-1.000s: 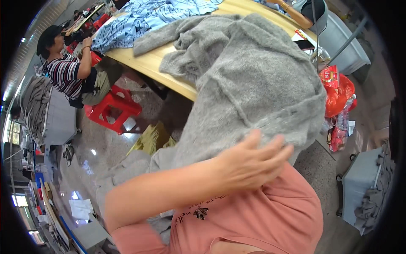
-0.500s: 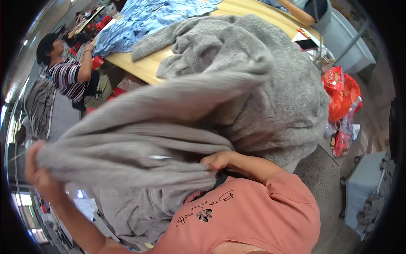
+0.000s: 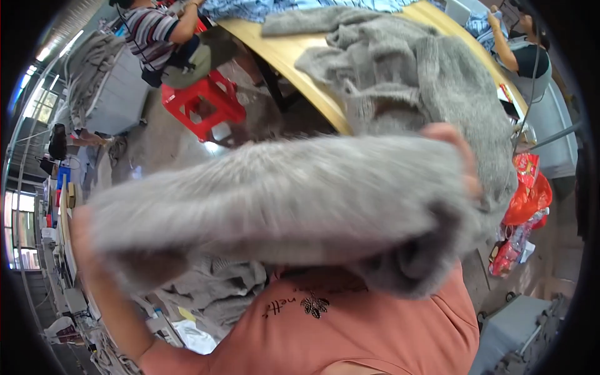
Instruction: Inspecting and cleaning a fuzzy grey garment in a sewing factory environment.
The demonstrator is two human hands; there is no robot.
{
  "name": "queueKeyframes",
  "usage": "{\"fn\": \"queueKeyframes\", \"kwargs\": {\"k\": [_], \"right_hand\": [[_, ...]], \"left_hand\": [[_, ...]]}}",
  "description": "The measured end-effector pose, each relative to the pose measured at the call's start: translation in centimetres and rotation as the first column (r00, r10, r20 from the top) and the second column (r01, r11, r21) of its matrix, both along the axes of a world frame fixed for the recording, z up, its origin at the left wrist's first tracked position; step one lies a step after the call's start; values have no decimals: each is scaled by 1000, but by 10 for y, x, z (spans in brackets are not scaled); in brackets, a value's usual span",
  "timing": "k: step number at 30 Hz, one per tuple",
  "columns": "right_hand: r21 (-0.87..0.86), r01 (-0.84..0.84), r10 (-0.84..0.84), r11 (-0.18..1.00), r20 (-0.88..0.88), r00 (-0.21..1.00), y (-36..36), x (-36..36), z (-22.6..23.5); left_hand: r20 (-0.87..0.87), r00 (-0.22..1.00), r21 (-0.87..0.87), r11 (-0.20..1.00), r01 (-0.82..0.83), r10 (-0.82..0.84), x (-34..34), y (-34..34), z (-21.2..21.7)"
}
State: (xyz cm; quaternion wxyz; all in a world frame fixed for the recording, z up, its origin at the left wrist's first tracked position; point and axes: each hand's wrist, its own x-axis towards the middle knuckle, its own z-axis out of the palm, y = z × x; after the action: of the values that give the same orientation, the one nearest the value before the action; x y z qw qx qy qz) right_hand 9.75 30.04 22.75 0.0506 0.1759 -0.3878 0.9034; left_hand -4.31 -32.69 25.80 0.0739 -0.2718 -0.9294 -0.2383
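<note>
A fuzzy grey knit garment (image 3: 281,194) is stretched sideways in front of my chest, blurred by motion. My left hand (image 3: 84,234) grips its left end, with the fingers partly smeared. Around its upper right edge curl the fingers of my right hand (image 3: 456,153); the rest of that hand is behind the cloth. Dark openings show in the garment's lower edge at both ends. Beyond it, more grey knitwear (image 3: 462,81) lies heaped on the wooden table (image 3: 290,53). Whether that heap joins the held piece cannot be seen. Another grey knit pile (image 3: 228,290) is below, by my body.
A person in a striped top (image 3: 150,34) sits on a red stool (image 3: 203,103) at the far left. Another person (image 3: 531,56) handles blue cloth at the far right. Red plastic bags (image 3: 528,200) hang beside the table. A grey cart (image 3: 509,331) stands at the lower right.
My right hand has moved from near my chest up to the garment's upper right edge. The garment now spans sideways between both hands, and the view has shifted left.
</note>
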Motion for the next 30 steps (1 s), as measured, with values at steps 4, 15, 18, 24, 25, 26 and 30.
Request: {"fn": "queueKeyframes", "kwargs": {"k": [4,15,18,24,25,26,30], "right_hand": [[863,120,-223,-491,-257,940,-16,-23,-95],[982,-73,-149,-175,47,988,-43,-21,-162],[978,-32,-94,-207,12,995,-47,-22,-173],[878,-443,-375,182,478,794,-51,-53,-178],[900,-419,-330,118,434,839,-50,-52,-191],[919,-391,-271,58,391,879,-52,-52,-201],[982,111,-266,153,-68,962,-59,-53,-211]], "left_hand": [[865,462,-144,979,-146,196,59,238,-133],[51,996,-149,987,-61,69,122,281,-236],[116,993,-199,980,2,22,130,287,-229],[112,978,-215,965,-151,178,115,268,-235],[203,940,-204,950,-235,276,113,264,-231],[290,881,-206,923,-324,374,112,259,-227],[899,407,258,554,-791,162,104,240,-220]]}}
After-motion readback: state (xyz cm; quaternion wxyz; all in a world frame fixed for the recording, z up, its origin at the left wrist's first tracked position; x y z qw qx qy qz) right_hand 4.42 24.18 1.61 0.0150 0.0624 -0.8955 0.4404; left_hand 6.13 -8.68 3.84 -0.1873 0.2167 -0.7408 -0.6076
